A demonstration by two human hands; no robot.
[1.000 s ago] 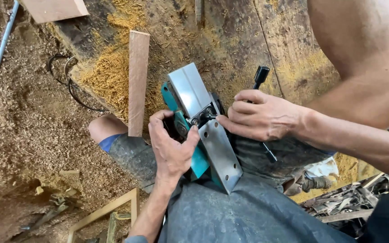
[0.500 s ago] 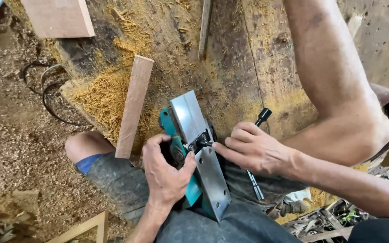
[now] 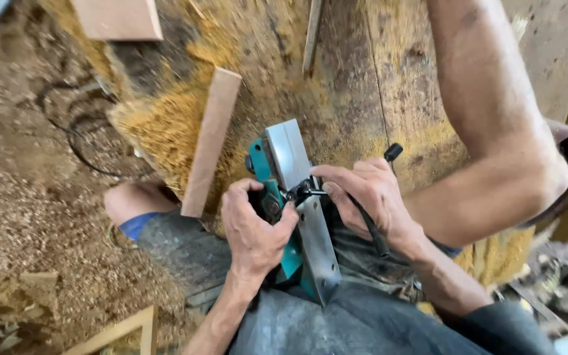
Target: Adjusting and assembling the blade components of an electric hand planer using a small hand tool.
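Planer point(image 3: 297, 217) lay upturned on lap, left hand point(image 3: 252, 230) clamped round teal body; right hand point(image 3: 369, 197) pinched black tool point(image 3: 373, 227) at blade slot. Best kept planer steady, tool square.

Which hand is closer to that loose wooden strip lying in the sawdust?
The left hand. It grips the teal planer's side, just right of the wooden strip's lower end. The right hand is on the planer's far side, farther from the strip.

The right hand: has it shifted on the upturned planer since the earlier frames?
Yes. The right hand has slid from the planer's right side toward the gap between its metal plates.
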